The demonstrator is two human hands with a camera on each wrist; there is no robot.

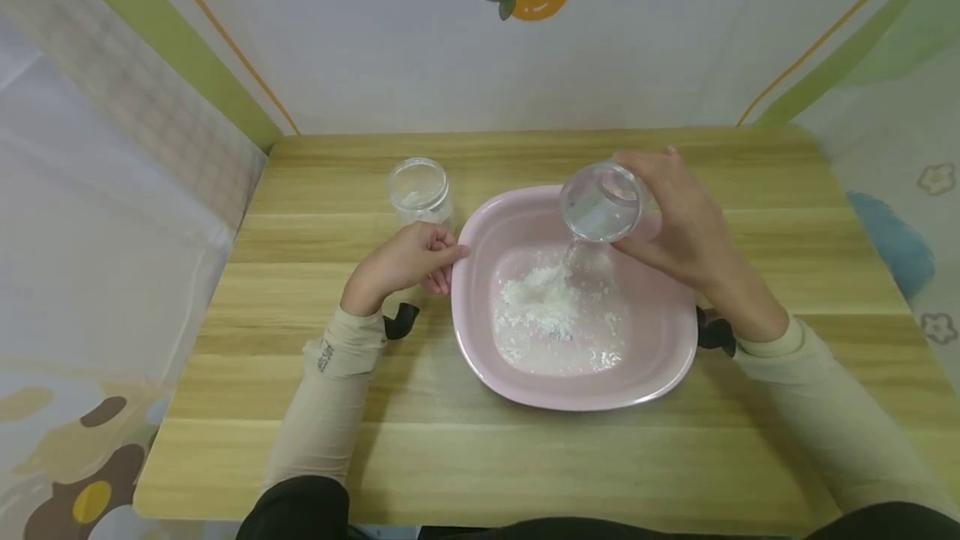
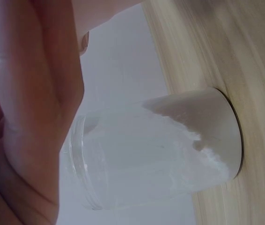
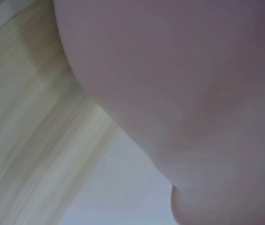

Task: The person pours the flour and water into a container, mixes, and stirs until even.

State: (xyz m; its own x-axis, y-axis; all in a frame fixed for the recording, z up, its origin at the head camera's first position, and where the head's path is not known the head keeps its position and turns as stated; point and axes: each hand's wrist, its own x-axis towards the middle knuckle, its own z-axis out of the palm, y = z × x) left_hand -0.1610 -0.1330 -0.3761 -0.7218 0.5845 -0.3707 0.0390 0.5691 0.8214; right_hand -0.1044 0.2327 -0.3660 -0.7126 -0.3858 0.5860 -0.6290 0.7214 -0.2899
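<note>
A pink basin (image 1: 480, 340) stands on the wooden table, with white powder (image 1: 542, 297) and some water on its bottom. My right hand (image 1: 686, 219) grips a clear cup (image 1: 600, 205) tilted over the basin, and a thin stream of water (image 1: 569, 252) runs from it onto the powder. At the basin's left rim, my left hand (image 1: 412, 261) holds the edge with the thumb on top and the fingers curled outside. Just behind that hand stands a clear open jar (image 2: 146, 154) partly filled with white powder. The right wrist view shows mostly my right hand (image 3: 184, 103), with the cup hidden.
The wooden table (image 1: 300, 373) reaches back to a white wall panel (image 1: 375, 48) printed with an orange. Patterned curtains hang at the left and right sides. Black wrist-camera mounts (image 1: 401, 322) sit at both wrists, close to the tabletop and basin.
</note>
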